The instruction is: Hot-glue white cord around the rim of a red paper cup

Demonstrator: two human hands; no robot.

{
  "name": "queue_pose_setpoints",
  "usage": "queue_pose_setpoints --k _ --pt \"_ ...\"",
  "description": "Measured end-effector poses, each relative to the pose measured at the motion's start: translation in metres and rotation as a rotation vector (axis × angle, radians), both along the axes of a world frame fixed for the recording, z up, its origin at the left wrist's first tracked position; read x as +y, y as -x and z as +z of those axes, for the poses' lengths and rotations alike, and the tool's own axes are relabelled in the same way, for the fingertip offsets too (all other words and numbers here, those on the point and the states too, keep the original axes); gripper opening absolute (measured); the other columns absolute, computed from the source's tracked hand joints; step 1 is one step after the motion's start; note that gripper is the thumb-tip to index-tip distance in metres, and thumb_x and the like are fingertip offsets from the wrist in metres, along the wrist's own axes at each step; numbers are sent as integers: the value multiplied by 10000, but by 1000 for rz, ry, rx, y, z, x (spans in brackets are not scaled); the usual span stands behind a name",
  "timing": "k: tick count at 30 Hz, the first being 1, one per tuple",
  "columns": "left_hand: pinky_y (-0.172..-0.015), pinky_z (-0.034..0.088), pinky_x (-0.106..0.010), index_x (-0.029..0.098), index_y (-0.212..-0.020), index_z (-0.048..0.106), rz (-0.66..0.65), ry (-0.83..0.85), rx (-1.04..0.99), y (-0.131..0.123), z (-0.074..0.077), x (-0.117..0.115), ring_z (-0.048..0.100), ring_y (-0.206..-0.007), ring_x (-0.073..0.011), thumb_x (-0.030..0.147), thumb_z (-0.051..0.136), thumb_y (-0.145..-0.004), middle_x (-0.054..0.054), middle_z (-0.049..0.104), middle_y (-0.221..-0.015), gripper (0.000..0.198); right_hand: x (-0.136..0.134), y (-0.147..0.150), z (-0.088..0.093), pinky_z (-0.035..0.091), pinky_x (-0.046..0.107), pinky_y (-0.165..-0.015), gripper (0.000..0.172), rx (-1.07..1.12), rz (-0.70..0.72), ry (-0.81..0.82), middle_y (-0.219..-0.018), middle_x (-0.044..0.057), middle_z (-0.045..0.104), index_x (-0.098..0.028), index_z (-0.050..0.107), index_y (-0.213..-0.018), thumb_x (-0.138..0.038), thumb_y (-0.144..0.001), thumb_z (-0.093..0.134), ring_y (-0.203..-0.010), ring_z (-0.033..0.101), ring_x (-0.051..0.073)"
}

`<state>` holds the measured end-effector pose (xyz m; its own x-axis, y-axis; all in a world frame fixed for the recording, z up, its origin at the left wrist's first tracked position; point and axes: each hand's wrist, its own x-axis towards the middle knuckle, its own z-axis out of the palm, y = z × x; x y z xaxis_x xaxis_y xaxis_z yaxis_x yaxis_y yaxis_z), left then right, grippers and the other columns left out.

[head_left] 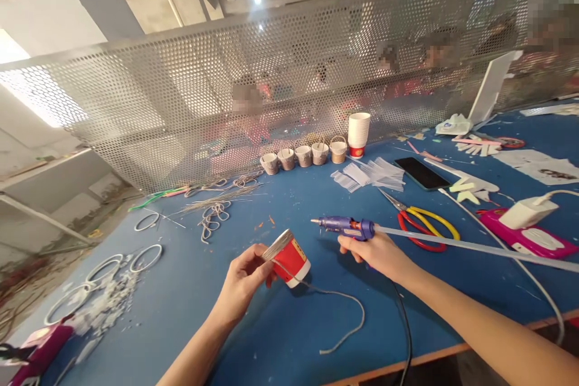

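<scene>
My left hand [242, 280] is closed round a small red paper cup [292, 258], held tilted on its side just above the blue table [203, 319]. A grey cord [337, 313] trails from the cup's rim and curls over the table toward the front edge. My right hand [377, 253] grips a purple glue gun [346, 227] with its nozzle pointing left, a little above and right of the cup. A long clear glue stick [470, 247] juts from the gun's back to the right.
Yellow and red scissors [425, 223], a black phone [420, 173], a stack of paper cups [359, 132], a row of cord-wrapped cups [303, 155], wire rings [145, 258] and a pink device with a white charger [527, 226] lie around. A perforated metal screen [226, 90] backs the table; people sit behind it.
</scene>
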<state>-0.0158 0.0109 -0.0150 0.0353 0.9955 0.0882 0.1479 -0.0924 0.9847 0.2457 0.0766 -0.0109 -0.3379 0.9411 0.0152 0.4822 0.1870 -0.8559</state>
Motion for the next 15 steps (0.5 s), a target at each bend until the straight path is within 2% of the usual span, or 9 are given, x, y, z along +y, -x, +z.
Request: queue_pose_setpoints --k 3,5,7,11,13,15 --pt "-535 431 -233 162 -722 585 66 1 108 -2 3 -1 521 -578 -126 325 591 -807 5 590 -622 184 18 5 -13 456 254 -574 260 -186 -157 -150 -673 17 645 -224 643 -722 -425 -809 504 -649 615 183" --pt "-537 426 -235 164 -717 580 102 4 172 -5 5 -1 515 -563 -126 324 585 -789 9 586 -601 176 29 8 -23 465 291 -685 223 -246 -205 -201 -801 44 663 -228 647 -784 -429 -777 551 -810 625 231" --pt "-530 417 -234 166 -711 575 136 2 222 -8 7 -2 503 -540 -121 318 575 -774 17 576 -582 164 36 9 -30 458 324 -740 248 -274 -224 -214 -858 70 655 -215 642 -817 -444 -767 562 -893 613 268" --pt "-511 407 -233 172 -691 566 188 -20 287 -11 9 -4 505 -523 -125 313 556 -751 23 563 -564 153 33 -3 -33 457 330 -727 295 -305 -175 -234 -864 66 646 -206 623 -865 -479 -764 575 -876 612 268" --pt "-508 408 -232 174 -681 564 211 -35 313 -12 9 -6 512 -522 -128 313 550 -748 22 562 -562 155 22 -15 -34 455 326 -713 282 -322 -167 -304 -865 53 642 -210 605 -875 -465 -755 593 -851 603 255" --pt "-506 407 -232 175 -680 569 225 -51 340 -12 10 -7 512 -519 -127 310 544 -750 21 563 -562 155 5 -30 -36 451 336 -688 269 -335 -239 -418 -826 55 624 -205 567 -820 -463 -753 598 -799 588 248"
